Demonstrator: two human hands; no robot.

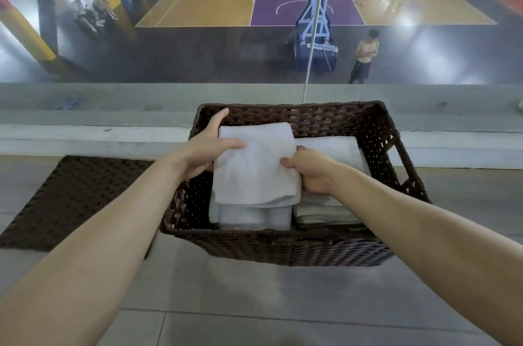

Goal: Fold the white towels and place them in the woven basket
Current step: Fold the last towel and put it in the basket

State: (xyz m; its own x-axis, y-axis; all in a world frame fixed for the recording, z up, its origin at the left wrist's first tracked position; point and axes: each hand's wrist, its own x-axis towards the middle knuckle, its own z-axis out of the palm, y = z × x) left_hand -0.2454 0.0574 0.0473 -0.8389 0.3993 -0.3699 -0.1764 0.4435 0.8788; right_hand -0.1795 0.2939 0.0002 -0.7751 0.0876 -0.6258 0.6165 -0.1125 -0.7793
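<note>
A dark brown woven basket [283, 249] stands on the tiled floor in front of me. A folded white towel [254, 167] sits over the basket's left half, held from both sides. My left hand [206, 147] grips its left edge, thumb on top and fingers underneath. My right hand [311, 173] grips its right edge with curled fingers. Under it lies a stack of folded white towels [254, 217]. A second stack of folded towels [331, 212] fills the basket's right half.
A flat dark woven lid [70, 201] lies on the floor left of the basket. Behind the basket runs a low concrete ledge [113, 130] with a glass pane above it. Far below is a basketball court with several people.
</note>
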